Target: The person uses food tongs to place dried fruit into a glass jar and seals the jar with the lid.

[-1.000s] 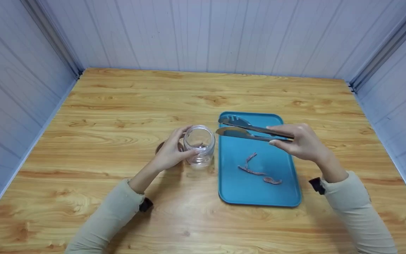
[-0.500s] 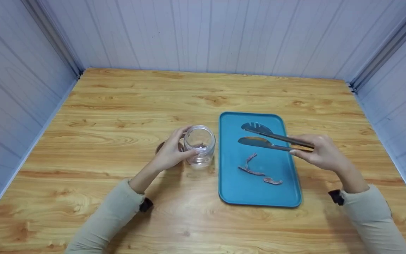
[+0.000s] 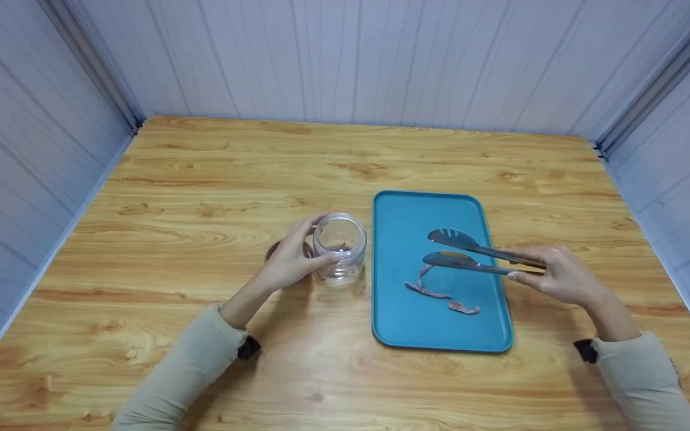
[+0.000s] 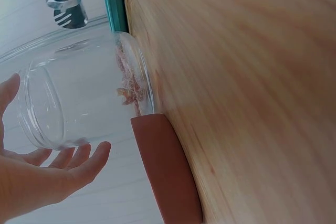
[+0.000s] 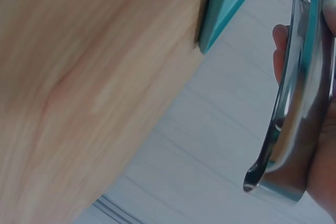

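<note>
My right hand [image 3: 562,279] grips the metal tongs [image 3: 486,267], parted over the tray [image 3: 405,326]; the strips [image 3: 463,307] lying there look light, limp, best pinched mid-length. My left hand [image 3: 290,261] clasps the jar [image 3: 351,261].

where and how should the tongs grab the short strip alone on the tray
Probably across its middle, from above and the right: the short strip lies on the blue tray, roughly parallel to the open tongs, so their ends could close on its long sides.
</note>
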The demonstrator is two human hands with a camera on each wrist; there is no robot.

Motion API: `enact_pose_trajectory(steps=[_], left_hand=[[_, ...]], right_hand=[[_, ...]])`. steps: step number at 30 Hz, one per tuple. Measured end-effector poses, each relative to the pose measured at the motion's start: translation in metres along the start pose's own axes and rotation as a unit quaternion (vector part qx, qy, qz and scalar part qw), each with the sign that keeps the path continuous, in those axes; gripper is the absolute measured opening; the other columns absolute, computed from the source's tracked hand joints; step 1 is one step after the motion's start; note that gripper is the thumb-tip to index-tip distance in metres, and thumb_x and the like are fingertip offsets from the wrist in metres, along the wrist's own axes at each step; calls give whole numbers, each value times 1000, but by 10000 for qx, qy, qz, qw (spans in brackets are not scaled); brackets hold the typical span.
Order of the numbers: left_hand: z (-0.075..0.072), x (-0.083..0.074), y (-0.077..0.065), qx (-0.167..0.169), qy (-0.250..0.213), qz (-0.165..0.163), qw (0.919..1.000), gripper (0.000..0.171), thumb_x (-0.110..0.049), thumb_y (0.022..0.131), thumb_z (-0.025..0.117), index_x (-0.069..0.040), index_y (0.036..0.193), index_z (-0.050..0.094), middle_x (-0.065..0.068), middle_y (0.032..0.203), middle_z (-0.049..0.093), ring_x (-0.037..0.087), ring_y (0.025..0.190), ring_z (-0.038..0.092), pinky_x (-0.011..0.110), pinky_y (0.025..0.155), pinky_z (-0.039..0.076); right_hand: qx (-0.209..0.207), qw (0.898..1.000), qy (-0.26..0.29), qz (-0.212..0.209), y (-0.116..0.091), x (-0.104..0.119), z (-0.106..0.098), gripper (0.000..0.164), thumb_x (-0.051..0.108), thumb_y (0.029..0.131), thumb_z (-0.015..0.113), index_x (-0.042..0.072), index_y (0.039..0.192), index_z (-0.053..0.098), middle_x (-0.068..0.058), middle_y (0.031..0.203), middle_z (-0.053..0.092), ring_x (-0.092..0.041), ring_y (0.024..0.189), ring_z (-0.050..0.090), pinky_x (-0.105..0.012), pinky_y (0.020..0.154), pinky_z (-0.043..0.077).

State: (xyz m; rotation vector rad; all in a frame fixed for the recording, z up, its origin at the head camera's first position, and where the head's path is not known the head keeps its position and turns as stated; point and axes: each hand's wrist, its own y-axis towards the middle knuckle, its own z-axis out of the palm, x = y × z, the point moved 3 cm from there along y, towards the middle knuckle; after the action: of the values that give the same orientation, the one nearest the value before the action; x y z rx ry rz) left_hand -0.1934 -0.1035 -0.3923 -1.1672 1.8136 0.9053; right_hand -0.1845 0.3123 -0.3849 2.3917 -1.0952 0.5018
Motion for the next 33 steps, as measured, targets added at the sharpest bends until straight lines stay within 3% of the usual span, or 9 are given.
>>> enact_pose_trajectory(steps=[10, 16, 21, 27, 33], left_hand=[[0, 1, 0, -18, -51, 10, 10000, 72, -18, 74, 72, -5, 133, 34, 15, 120, 40, 24, 87, 44, 43, 73, 41], [0, 1, 0, -35, 40, -28, 10000, 71, -19, 74, 72, -5, 133, 35, 14, 121, 40, 26, 96, 42, 43, 77, 40], [0, 1, -1, -19, 72, -34, 10000, 72, -19, 75, 72, -6, 134, 34, 16, 121, 39, 27, 90, 44, 41, 75, 41], [0, -1, -2, 57, -4, -36, 10000, 73, -18, 75, 71, -5, 135, 32, 18, 123, 38, 26, 76, 46, 30, 66, 42], [-3, -22, -7, 66, -18, -64, 10000, 70, -11, 76, 70, 3, 133, 32, 20, 120, 39, 27, 76, 47, 29, 66, 41]], right_hand=[[373, 9978, 262, 485, -9, -13, 7, 35, 9, 78, 67, -2, 110, 60, -13, 99, 63, -24, 87, 60, -37, 68, 49], [388, 9985, 125, 378, -11, -18, 12, 34, 11, 79, 67, -2, 109, 61, -12, 97, 63, -22, 84, 61, -35, 65, 50], [402, 9986, 47, 339, -10, -18, 13, 31, 8, 78, 67, 0, 108, 62, -10, 95, 64, -17, 79, 60, -34, 62, 49], [297, 9992, 104, 225, -11, -19, 15, 30, -2, 73, 69, -2, 103, 64, -9, 89, 65, -11, 71, 59, -28, 56, 49], [157, 9996, 114, 184, -14, -19, 16, 27, -5, 71, 69, -1, 97, 67, -4, 85, 66, -9, 70, 59, -20, 56, 47]])
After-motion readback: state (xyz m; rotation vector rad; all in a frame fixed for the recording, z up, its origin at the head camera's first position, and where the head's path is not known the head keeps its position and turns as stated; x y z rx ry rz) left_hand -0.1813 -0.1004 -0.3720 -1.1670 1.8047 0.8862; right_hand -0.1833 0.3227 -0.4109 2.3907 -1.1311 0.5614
